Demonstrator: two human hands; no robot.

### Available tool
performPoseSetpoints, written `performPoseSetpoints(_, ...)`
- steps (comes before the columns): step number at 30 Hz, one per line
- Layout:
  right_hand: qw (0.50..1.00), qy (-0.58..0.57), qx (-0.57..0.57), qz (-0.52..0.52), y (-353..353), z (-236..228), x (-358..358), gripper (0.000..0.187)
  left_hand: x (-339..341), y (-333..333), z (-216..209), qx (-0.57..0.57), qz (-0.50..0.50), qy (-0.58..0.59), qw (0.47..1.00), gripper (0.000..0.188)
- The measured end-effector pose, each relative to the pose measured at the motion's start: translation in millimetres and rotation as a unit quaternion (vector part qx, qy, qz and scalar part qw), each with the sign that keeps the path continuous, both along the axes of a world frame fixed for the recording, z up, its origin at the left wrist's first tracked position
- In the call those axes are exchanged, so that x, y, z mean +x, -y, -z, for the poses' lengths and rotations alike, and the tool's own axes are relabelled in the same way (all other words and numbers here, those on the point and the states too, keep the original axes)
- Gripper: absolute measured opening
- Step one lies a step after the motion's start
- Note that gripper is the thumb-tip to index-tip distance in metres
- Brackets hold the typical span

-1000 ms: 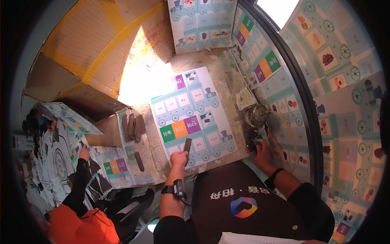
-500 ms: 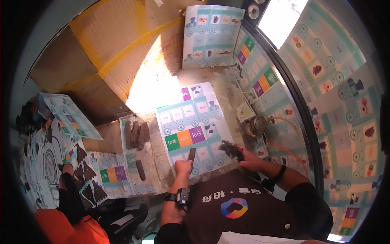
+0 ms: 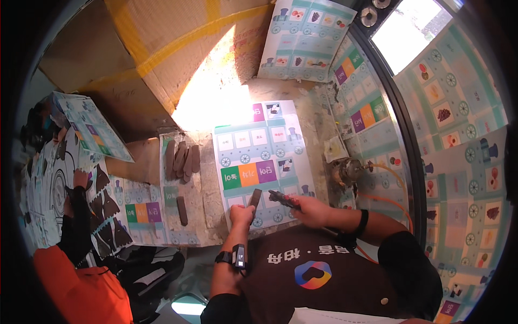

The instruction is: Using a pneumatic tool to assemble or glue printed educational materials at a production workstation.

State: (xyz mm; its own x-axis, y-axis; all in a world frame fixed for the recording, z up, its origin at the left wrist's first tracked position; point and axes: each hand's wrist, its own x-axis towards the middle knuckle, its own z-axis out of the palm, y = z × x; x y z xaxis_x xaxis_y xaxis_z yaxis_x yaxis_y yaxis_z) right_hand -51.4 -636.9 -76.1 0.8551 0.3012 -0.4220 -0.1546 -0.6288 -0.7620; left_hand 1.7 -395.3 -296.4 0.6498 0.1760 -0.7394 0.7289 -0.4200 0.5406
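Note:
My left hand [image 3: 242, 215] grips the lower end of a short dark brown strip [image 3: 256, 197], which points up and away from me. Closed around a dark hand tool [image 3: 284, 200] with red on its handle, my right hand [image 3: 314, 211] is just right of the strip. The tool's tip points left toward the strip, with a small gap between them; its exact kind is unclear. Both hands are over a printed sheet [image 3: 245, 156] with train pictures and coloured blocks. To the left lie a bunch of similar brown strips [image 3: 182, 161] and one separate strip [image 3: 182, 210].
A large taped cardboard box [image 3: 167, 46] stands behind the worktable [image 3: 208, 189]. At right, a grimy round metal device [image 3: 345, 171] trails an orange hose [image 3: 391, 201] beside a dark-framed partition [image 3: 402, 119]. A person in orange [image 3: 81, 289] works at far left among dark cut pieces.
My right hand has brought the tool leftward, close to the strip. The left hand still grips the strip, and the whole view has shifted slightly.

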Motion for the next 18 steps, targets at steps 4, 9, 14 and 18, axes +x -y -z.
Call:
performPoseSetpoints(4, 1.000, -0.020, 0.003, 0.008, -6, -17, -1, 0.029, -3, 1, -2, 0.021, 0.021, 0.011, 0.999, 0.049)
performPoseSetpoints(9, 1.000, -0.014, 0.000, 0.026, -4, -16, 3, 0.030, -5, 3, -3, 0.014, 0.010, 0.022, 1.000, 0.048)
performPoseSetpoints(14, 0.999, 0.011, 0.012, 0.044, -2, -10, 3, 0.030, -4, 4, -12, 0.024, 0.017, 0.033, 0.999, 0.046)
performPoseSetpoints(18, 1.000, -0.007, 0.007, 0.017, -4, -13, 4, 0.028, -6, 3, -10, 0.015, 0.009, 0.033, 0.999, 0.046)
